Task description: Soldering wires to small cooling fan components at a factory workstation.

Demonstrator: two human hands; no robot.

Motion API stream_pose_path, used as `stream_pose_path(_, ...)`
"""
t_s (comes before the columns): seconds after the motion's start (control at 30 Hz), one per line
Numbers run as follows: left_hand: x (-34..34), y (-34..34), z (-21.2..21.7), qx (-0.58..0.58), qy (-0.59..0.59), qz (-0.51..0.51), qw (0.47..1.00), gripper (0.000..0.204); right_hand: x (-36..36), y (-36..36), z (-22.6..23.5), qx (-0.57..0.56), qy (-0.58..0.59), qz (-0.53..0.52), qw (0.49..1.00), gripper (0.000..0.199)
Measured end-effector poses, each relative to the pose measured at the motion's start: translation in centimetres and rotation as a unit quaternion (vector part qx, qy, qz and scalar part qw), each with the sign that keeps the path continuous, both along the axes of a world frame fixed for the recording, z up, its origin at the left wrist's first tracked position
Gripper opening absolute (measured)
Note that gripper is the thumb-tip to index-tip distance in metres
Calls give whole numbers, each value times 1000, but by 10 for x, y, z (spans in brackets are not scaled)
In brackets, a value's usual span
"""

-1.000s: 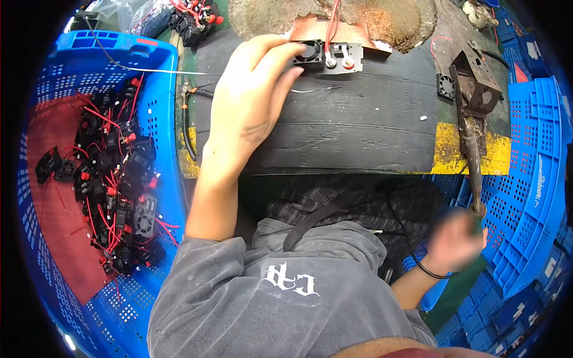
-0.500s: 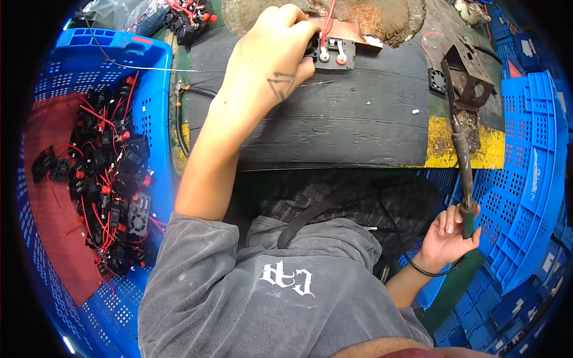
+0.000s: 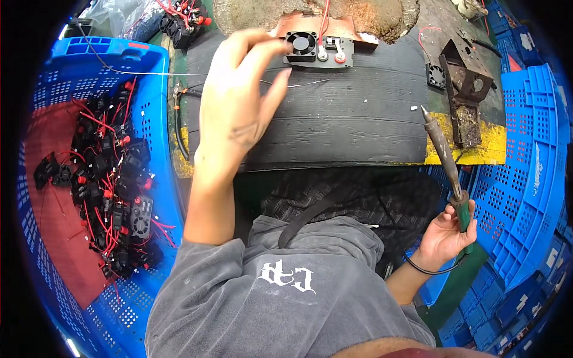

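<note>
My left hand [image 3: 236,98] is over the board, thumb and fingers spread with nothing gripped. Its fingertips reach the left edge of a small black fan [image 3: 302,45], and I cannot tell whether they touch. The fan is on a dark panel [image 3: 322,63] with two round terminals, red wires [image 3: 325,24] rising from it. Behind my left hand passes a thin solder wire [image 3: 149,73]; its free end lies below the panel. In my right hand [image 3: 444,234], at the lower right, is a soldering iron [image 3: 443,149] by its green handle, its tip pointing up over the board's right side.
At left, a blue crate [image 3: 158,101] holds many black parts with red wires [image 3: 113,179]. Pliers [image 3: 176,107] lie by the board's left edge. To the right stand a rusty metal stand [image 3: 468,83], another small fan [image 3: 436,76] and a blue crate [image 3: 531,173]. Black board [image 3: 346,125] covers the bench.
My left hand has drawn back left from the fan panel and opened, uncovering the fan. My right hand has swung the soldering iron's tip left, away from the metal stand.
</note>
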State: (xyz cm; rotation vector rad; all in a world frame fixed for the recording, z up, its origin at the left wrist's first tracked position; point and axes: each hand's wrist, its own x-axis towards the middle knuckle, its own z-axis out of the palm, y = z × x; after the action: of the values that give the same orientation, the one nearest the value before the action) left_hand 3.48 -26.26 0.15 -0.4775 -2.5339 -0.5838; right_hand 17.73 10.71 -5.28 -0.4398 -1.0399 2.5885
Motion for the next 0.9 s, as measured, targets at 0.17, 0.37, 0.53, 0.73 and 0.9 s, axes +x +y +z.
stream_pose_path(0.17,15,-12,-1,-61,-33,-10,998,21,-8,-2,-1,21,7,-3,1000,36)
stream_pose_path(0.37,10,-12,15,80,-72,-85,991,21,-20,-6,4,69,19,15,997,36)
stream_pose_path(0.53,-21,-7,25,67,-10,-88,994,24,-38,-14,16,85,22,20,996,37)
stream_pose_path(0.73,-31,-14,-5,68,58,-74,993,27,-61,-27,31,172,31,42,984,39)
stream_pose_path(0.9,-30,-8,-18,61,93,-82,990,30,-86,-33,28,248,46,69,965,44)
